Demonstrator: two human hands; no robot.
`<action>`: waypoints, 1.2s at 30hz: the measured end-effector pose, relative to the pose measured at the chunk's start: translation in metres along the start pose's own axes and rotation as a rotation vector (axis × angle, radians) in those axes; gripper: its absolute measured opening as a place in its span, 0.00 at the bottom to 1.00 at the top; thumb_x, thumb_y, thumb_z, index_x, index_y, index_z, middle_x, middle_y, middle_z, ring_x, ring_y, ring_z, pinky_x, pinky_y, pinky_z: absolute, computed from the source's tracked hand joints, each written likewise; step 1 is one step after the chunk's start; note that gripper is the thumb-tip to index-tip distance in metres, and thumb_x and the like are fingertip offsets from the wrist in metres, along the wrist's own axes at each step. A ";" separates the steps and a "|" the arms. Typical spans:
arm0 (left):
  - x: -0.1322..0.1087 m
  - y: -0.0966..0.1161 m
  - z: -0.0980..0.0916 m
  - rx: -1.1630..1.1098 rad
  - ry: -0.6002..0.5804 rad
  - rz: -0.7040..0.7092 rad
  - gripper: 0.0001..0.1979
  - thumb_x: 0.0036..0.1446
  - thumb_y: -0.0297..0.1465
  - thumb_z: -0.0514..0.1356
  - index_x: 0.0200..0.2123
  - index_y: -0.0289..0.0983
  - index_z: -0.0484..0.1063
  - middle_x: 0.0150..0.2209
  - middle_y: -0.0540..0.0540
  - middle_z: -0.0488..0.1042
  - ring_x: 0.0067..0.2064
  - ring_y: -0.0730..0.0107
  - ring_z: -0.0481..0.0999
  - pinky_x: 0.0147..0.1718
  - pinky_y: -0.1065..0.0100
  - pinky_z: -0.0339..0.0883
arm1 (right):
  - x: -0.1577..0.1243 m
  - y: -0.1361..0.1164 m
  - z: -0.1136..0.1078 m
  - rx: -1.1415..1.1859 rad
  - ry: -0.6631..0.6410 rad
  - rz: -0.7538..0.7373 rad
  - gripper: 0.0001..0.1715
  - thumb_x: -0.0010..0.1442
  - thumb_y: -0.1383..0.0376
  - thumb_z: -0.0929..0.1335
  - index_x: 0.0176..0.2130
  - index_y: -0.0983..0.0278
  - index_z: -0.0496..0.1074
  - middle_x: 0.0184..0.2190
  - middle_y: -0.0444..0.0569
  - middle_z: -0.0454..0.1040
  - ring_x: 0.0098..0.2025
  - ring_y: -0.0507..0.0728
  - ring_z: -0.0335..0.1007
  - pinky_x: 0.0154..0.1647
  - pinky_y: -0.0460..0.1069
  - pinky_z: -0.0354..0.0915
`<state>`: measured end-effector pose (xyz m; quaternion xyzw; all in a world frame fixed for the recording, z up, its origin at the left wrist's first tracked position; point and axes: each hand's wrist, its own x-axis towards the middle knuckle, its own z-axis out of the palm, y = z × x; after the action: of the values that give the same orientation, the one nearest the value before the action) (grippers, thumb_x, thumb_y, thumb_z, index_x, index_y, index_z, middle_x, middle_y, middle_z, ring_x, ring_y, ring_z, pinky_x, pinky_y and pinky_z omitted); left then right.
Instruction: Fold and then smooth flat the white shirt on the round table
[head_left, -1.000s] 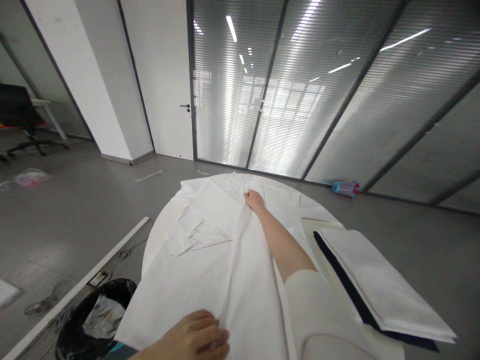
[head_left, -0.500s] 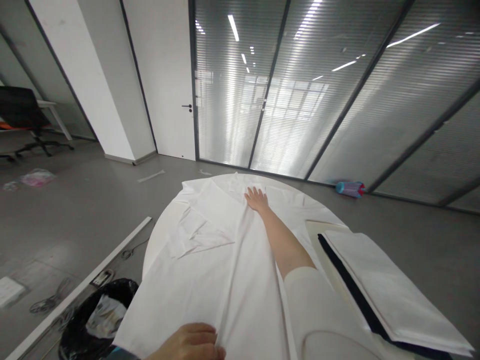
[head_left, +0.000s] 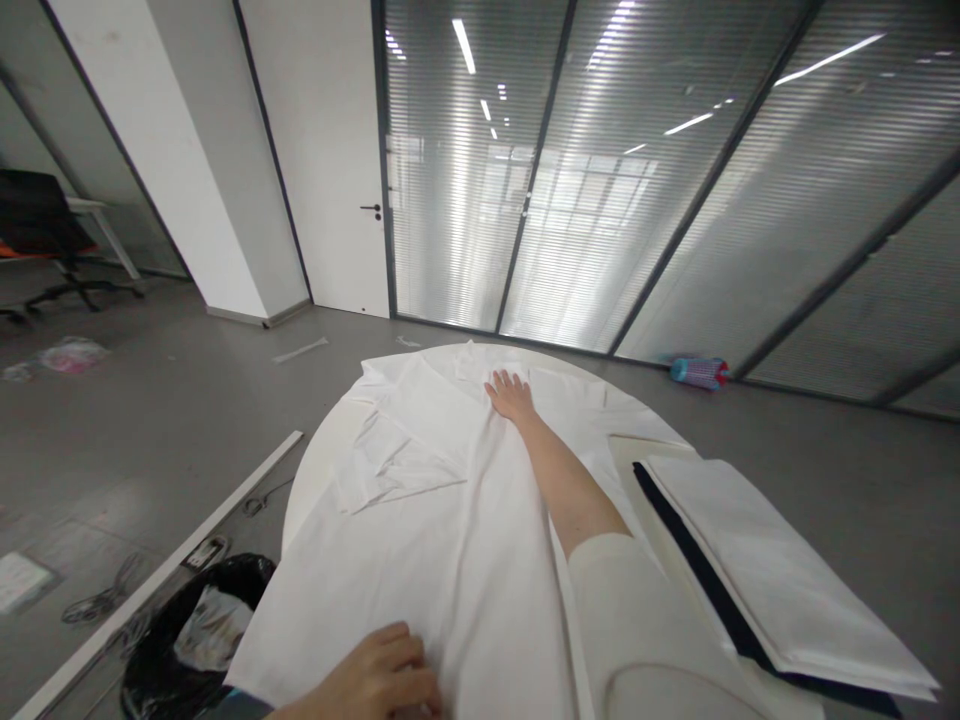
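Observation:
A large white garment [head_left: 405, 560], which looks like a shirt with a sleeve folded inward, lies spread over a round white table [head_left: 307, 490]. My right hand [head_left: 511, 397] rests flat near the garment's far end, fingers spread on the cloth. Close to the near edge of the view, my left hand [head_left: 379, 675] hovers over or lightly touches the fabric. Its fingers are loosely bent and a little apart, with no cloth visibly pinched; the fingertips are partly blurred. A soft lengthwise crease runs between the two hands.
Folded white cloth [head_left: 780, 560] lies on a dark folded piece [head_left: 697, 570] at the table's right. A bin lined with a black bag [head_left: 150, 650] stands at lower left, beside a white floor strip [head_left: 202, 525]. A blue-and-red object [head_left: 699, 373] lies by the glass partition.
My left hand has let go of the crease it was pinching and shifted slightly up and left. The crease looks softer. My right hand stays in place on the cloth.

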<state>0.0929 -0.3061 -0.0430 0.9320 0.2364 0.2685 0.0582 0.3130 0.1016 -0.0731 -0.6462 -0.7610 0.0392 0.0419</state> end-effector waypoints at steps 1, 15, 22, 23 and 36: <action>0.008 -0.001 -0.007 -0.015 -0.001 -0.007 0.07 0.67 0.35 0.59 0.37 0.39 0.73 0.30 0.46 0.75 0.32 0.69 0.73 0.33 0.67 0.67 | 0.000 0.000 0.000 0.001 -0.001 0.002 0.38 0.72 0.47 0.50 0.73 0.59 0.46 0.74 0.51 0.41 0.74 0.67 0.38 0.70 0.65 0.41; 0.122 -0.058 0.073 -0.029 -0.137 0.027 0.41 0.59 0.57 0.56 0.67 0.39 0.60 0.69 0.33 0.55 0.71 0.29 0.44 0.64 0.33 0.48 | 0.002 0.003 0.003 0.025 -0.033 0.011 0.42 0.70 0.43 0.47 0.73 0.58 0.43 0.74 0.46 0.39 0.74 0.66 0.34 0.71 0.64 0.39; 0.096 -0.033 0.082 0.071 -0.135 0.146 0.41 0.58 0.58 0.56 0.67 0.42 0.61 0.69 0.35 0.56 0.71 0.33 0.46 0.64 0.32 0.45 | 0.012 0.000 0.003 0.023 -0.032 0.026 0.45 0.69 0.41 0.46 0.74 0.62 0.40 0.75 0.50 0.36 0.75 0.65 0.30 0.72 0.65 0.33; 0.094 -0.029 0.083 0.110 -0.157 0.185 0.39 0.59 0.55 0.57 0.67 0.42 0.61 0.69 0.35 0.56 0.71 0.34 0.49 0.64 0.32 0.46 | 0.013 -0.001 0.003 0.029 -0.033 0.038 0.45 0.69 0.41 0.46 0.74 0.62 0.40 0.75 0.50 0.36 0.75 0.65 0.30 0.72 0.65 0.33; 0.069 -0.011 0.102 0.475 -0.028 0.498 0.22 0.69 0.39 0.48 0.61 0.48 0.71 0.70 0.55 0.56 0.70 0.49 0.55 0.56 0.49 0.70 | 0.015 -0.001 0.006 -0.004 0.021 0.038 0.46 0.68 0.40 0.46 0.74 0.61 0.40 0.75 0.50 0.33 0.75 0.65 0.29 0.71 0.66 0.33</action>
<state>0.1936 -0.2625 -0.0997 0.9523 0.0567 0.1990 -0.2244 0.3091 0.1162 -0.0789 -0.6610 -0.7482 0.0319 0.0478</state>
